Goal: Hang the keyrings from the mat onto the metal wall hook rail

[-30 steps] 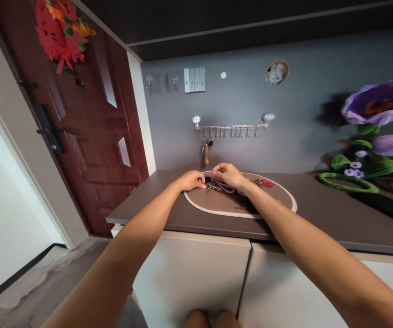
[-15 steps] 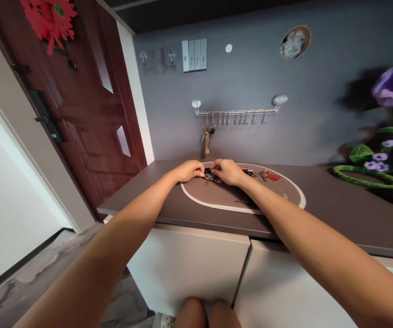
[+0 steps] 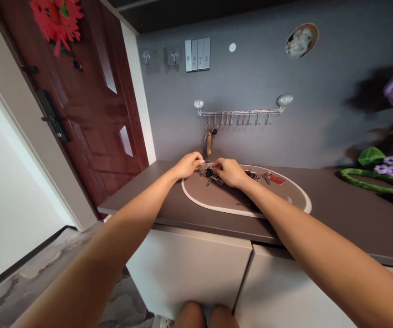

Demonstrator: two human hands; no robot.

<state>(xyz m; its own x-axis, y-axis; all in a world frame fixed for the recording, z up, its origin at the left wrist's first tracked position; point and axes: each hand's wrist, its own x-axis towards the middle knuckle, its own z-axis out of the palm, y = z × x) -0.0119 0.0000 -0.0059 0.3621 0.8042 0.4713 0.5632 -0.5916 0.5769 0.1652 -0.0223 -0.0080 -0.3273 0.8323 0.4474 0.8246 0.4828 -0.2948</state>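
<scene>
Keys [image 3: 210,173] in a small bunch, lying at the left part of the oval mat [image 3: 216,203], should be light, rigid and a little slippery, so best pinched by a flat metal side. They look silvery with black parts; your left hand [image 3: 188,165] and right hand [image 3: 229,172] seem to pinch this bunch, by which piece I cannot tell.

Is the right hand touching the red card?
Apart: the head view shows keys and some of the mat between the right hand and the red card.
</scene>
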